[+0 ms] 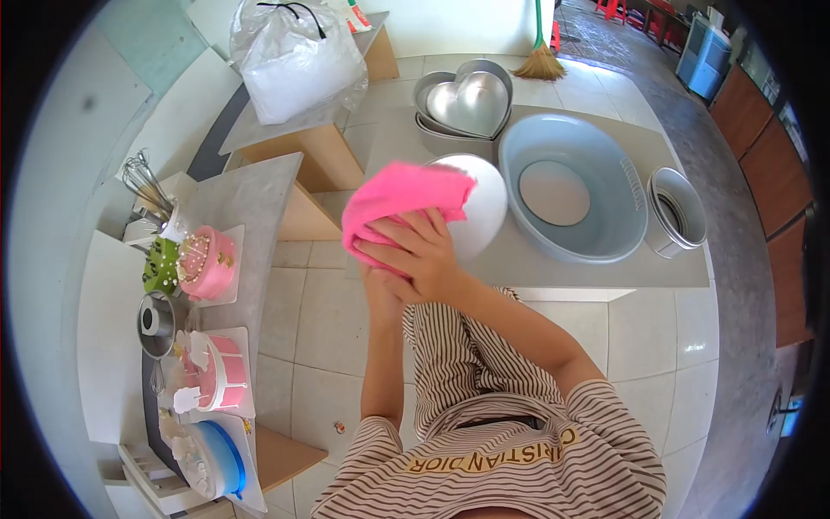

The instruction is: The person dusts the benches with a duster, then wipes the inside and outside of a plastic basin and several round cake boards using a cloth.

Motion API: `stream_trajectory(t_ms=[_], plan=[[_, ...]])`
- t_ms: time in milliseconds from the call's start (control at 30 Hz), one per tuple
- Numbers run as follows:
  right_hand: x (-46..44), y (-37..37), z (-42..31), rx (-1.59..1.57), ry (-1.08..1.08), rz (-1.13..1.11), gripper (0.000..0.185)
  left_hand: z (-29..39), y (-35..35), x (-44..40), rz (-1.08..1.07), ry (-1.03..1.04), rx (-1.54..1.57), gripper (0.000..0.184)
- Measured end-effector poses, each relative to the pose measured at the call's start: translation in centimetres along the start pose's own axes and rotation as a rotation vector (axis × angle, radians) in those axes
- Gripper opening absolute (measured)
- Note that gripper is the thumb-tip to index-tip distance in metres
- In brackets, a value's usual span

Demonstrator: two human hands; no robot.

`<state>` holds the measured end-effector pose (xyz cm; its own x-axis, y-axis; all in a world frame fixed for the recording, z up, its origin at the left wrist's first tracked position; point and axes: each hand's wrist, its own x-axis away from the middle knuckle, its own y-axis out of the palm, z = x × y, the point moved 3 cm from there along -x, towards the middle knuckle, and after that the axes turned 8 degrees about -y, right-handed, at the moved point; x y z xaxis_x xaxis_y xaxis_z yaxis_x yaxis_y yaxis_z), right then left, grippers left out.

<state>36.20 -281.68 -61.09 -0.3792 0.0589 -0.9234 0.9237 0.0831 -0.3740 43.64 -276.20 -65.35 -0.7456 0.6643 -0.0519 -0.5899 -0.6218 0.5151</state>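
Note:
A pink cloth (389, 195) is bunched up in front of me, over the near left corner of the grey table. My right hand (419, 255) presses on its near side with the fingers bent over the fabric. Below and behind it, my left hand (385, 281) is mostly covered by the cloth and the other hand, so its fingers barely show. Any object inside the cloth is hidden. A white round plate (484, 203) lies on the table just right of the cloth, which overlaps its left edge in view.
Heart-shaped metal pans (471, 102), a blue basin (575, 242) with a white disc inside and round metal tins (677, 212) stand on the table (536, 275). Decorated cakes (212, 264) line the left counter (259, 208). A plastic bag (294, 73) sits at upper left, a broom (539, 62) behind.

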Motion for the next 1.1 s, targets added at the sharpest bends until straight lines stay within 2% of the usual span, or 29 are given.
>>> stream_trajectory(t_ms=[33, 67, 100, 133, 200, 233, 300, 333, 400, 467, 533, 600, 633, 667, 700, 733, 767, 800, 833, 867, 900, 933, 1000, 1033, 1067, 1100], plan=[[-0.1, -0.3, -0.3, 0.009, -0.036, 0.012, 0.030, -0.4, -0.4, 0.1, -0.006, -0.010, 0.002, 0.024], [-0.5, -0.6, -0.4, 0.019, -0.078, 0.029, 0.027, -0.4, -0.6, -0.1, -0.115, -0.005, -0.090, 0.024], [-1.1, -1.5, 0.3, 0.069, -0.096, 0.100, 0.016, -0.3, -0.7, 0.0, -0.219, -0.002, -0.183, 0.024], [-1.2, -2.1, 1.2, 0.069, -0.091, 0.097, 0.016, -0.2, -1.2, 0.5, -0.218, -0.007, -0.184, 0.024], [-0.7, -2.4, 4.9, -0.285, 0.602, -0.042, 0.012, 0.7, -1.0, 0.9, -0.214, 0.021, -0.339, 0.024], [-0.7, -2.4, 5.3, -0.281, 0.604, -0.040, 0.012, 1.0, -0.6, 1.1, -0.219, 0.019, -0.338, 0.024], [0.8, -2.6, 6.2, -0.510, 1.017, 0.251, 0.010, 2.4, 0.5, 2.2, -0.114, 0.193, -0.482, 0.025], [0.9, -2.6, 6.1, -0.499, 1.014, 0.252, 0.010, 2.4, 0.6, 2.1, -0.121, 0.191, -0.474, 0.025], [-1.5, -3.2, 2.8, -0.052, 0.288, 0.256, 0.010, 2.7, 0.7, 1.8, -0.142, 0.296, -0.621, 0.024], [-2.8, -2.8, -0.5, 0.077, -0.038, 0.237, 0.010, 2.4, 0.2, 1.1, -0.244, 0.295, -0.616, 0.024], [-2.4, -2.9, 0.1, 0.085, -0.032, 0.178, 0.009, 1.9, 0.3, 1.1, -0.354, 0.296, -0.608, 0.024], [-1.5, -2.6, 1.4, 0.101, -0.022, 0.115, 0.009, 2.1, 0.6, 1.5, -0.230, 0.258, -0.659, 0.025], [-0.4, -2.1, 3.5, -0.129, 0.311, 0.217, 0.012, 2.4, 0.7, 1.7, -0.252, 0.249, -0.657, 0.025], [0.5, -1.9, 5.0, -0.355, 0.634, 0.327, 0.017, 3.0, 0.3, 1.8, -0.175, 0.257, -0.621, 0.025], [1.0, -2.0, 5.5, -0.329, 0.633, 0.339, 0.017, 3.4, 0.2, 1.9, -0.100, 0.267, -0.582, 0.026], [2.2, -1.7, 6.4, -0.647, 0.923, 0.507, 0.022, 3.5, 0.5, 2.3, -0.129, 0.263, -0.576, 0.026], [3.0, -1.0, 6.7, -0.982, 1.197, 0.677, 0.026, 3.8, 0.5, 2.6, -0.075, 0.307, -0.428, 0.025], [3.0, -0.6, 6.3, -0.967, 1.188, 0.696, 0.026, 3.9, 0.7, 2.7, -0.017, 0.349, -0.279, 0.025], [3.3, 0.4, 5.3, -1.174, 1.243, 0.917, 0.028, 3.4, 1.5, 2.6, -0.034, 0.346, -0.272, 0.025], [3.6, 1.4, 4.4, -1.387, 1.285, 1.140, 0.031, 2.9, 2.0, 2.7, 0.082, 0.485, -0.143, 0.025], [3.6, 1.9, 3.6, -1.381, 1.285, 1.148, 0.031, 2.3, 2.2, 3.0, 0.202, 0.620, -0.016, 0.025], [3.7, 2.8, 2.8, -1.459, 1.348, 1.111, 0.027, 1.2, 2.5, 2.9, 0.200, 0.615, -0.019, 0.025], [4.2, 3.4, 2.7, -1.544, 1.412, 1.068, 0.024, 0.1, 2.8, 2.9, 0.128, 0.790, 0.037, 0.031], [4.8, 3.0, 3.7, -1.417, 1.434, 1.056, 0.023, 0.1, 2.1, 2.9, 0.133, 0.793, 0.032, 0.031], [5.2, 2.3, 4.9, -1.293, 1.451, 1.036, 0.024, 0.5, 1.7, 2.4, 0.024, 0.657, -0.108, 0.031], [4.9, 0.5, 6.4, -1.082, 1.285, 0.912, 0.024, 0.8, 1.4, 1.7, -0.079, 0.517, -0.245, 0.032]])
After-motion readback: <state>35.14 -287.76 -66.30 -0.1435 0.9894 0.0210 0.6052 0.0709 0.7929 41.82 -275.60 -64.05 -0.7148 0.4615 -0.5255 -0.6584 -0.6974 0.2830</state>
